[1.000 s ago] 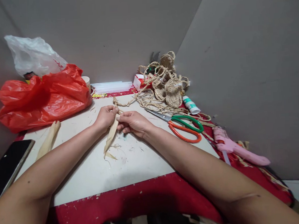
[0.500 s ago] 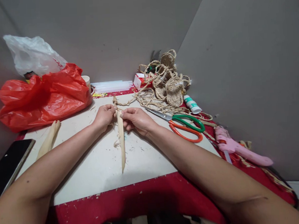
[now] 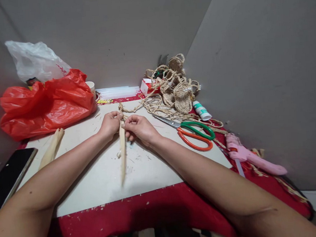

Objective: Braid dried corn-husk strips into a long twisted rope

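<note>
- Head view, as I see it: a white rectangular board [image 3: 97,184] lies on a dark red cloth [image 3: 100,227]; it is the landmark below.
- Long, pale, dry leaf-like strip [image 3: 122,153]: over the middle of the board, hanging from both hands toward the board's near edge, its lower tip blurred.
- Left hand [image 3: 111,125]: above the board, fingertips pinched closed at the strip's upper end.
- Right hand [image 3: 140,130]: beside it, thumb and forefinger gripping the strip just below.
- Tan braided cord [image 3: 132,109]: toward the board's far edge, one end just beyond the left fingertips; whether it joins the strip I cannot tell.
- Scissors with one green and one orange handle [image 3: 194,132]: on the board's right part, blades pointing toward the far edge.
- Pink glue gun [image 3: 254,158]: right of the board.
- Crumpled red plastic bag [image 3: 49,110]: at the board's far left corner.
</note>
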### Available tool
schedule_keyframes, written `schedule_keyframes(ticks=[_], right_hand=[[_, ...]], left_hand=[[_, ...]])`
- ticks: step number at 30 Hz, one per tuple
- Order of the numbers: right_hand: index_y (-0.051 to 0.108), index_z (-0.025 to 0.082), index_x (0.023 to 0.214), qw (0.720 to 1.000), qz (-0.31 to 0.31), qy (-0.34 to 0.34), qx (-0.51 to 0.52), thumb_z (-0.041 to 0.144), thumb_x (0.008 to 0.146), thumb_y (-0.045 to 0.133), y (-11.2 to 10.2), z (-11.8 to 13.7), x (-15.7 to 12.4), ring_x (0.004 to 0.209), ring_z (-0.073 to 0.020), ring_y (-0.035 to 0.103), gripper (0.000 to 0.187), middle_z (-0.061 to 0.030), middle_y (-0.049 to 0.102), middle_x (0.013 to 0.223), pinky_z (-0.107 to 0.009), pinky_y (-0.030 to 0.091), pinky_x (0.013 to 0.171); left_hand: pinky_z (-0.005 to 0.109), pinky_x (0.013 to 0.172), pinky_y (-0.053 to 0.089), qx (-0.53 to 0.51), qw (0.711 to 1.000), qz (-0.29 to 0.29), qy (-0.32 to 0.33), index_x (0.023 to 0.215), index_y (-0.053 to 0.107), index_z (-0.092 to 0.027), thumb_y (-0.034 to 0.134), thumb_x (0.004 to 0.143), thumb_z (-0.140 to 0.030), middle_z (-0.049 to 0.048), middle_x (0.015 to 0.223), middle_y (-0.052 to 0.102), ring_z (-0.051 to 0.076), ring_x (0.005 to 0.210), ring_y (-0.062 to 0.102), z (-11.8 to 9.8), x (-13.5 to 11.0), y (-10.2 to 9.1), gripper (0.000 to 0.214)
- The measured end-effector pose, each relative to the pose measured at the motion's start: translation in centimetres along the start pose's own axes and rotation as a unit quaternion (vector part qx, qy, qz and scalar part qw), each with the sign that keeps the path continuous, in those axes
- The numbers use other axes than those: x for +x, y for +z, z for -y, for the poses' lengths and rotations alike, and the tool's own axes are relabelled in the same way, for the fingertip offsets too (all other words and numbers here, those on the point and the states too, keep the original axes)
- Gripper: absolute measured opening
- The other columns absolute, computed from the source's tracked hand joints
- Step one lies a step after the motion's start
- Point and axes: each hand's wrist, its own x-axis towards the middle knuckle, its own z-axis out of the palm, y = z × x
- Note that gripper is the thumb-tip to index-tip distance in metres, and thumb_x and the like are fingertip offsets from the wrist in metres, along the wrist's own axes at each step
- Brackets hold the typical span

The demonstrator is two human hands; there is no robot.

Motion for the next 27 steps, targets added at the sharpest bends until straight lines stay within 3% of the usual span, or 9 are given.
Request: schedule_keyframes(ticks=[4,11,16,24,27], right_hand=[[0.053,0.015,0.070,1.000,0.014,-0.002,-0.002,0.017,0.074,0.061,0.2,0.1,-0.2,0.037,-0.0074,0.052,0.009,0.0036,0.056,0.047,-0.014,0.041,0.032],[0.052,0.015,0.067,1.000,-0.011,-0.020,-0.006,0.017,0.072,0.060,0.2,-0.5,0.3,0.031,-0.0051,0.045,0.010,0.0065,0.051,0.043,-0.014,0.038,0.030],[0.048,0.016,0.064,1.000,-0.007,-0.026,-0.012,0.014,0.071,0.057,0.5,-0.4,0.3,0.031,-0.0053,0.044,0.012,0.0076,0.049,0.041,-0.013,0.037,0.029],[0.050,0.015,0.068,0.996,0.066,0.033,0.055,0.017,0.074,0.060,-0.4,0.5,0.0,0.034,-0.0050,0.048,0.012,0.0037,0.057,0.050,-0.013,0.039,0.031],[0.050,0.015,0.067,0.996,0.051,0.039,0.066,0.014,0.074,0.058,-0.5,0.8,-0.2,0.039,-0.0058,0.052,0.011,0.0024,0.059,0.053,-0.013,0.042,0.034]], left_hand=[[0.018,0.041,0.031,0.030,0.999,-0.010,0.038,0.059,0.047,-0.016,0.056,0.077,-0.021,-0.0054,0.043,0.047,0.006,0.037,0.040,0.1,0.0,-0.2,0.020],[0.018,0.044,0.032,0.001,0.999,0.000,0.040,0.059,0.048,-0.016,0.056,0.076,-0.024,-0.0055,0.045,0.047,0.007,0.040,0.040,0.7,0.5,-0.3,0.020],[0.018,0.045,0.031,0.055,0.995,-0.030,0.077,0.059,0.049,-0.015,0.055,0.075,-0.021,-0.0056,0.046,0.046,0.006,0.042,0.038,1.0,0.9,-0.2,0.019],[0.019,0.038,0.031,-0.037,0.999,0.013,-0.005,0.062,0.046,-0.017,0.056,0.076,-0.023,-0.0051,0.043,0.047,0.008,0.034,0.042,0.5,0.6,-0.1,0.018],[0.020,0.036,0.031,-0.053,0.998,0.016,-0.040,0.064,0.045,-0.018,0.054,0.077,-0.021,-0.0043,0.041,0.047,0.010,0.032,0.043,0.0,0.3,-0.1,0.016]])
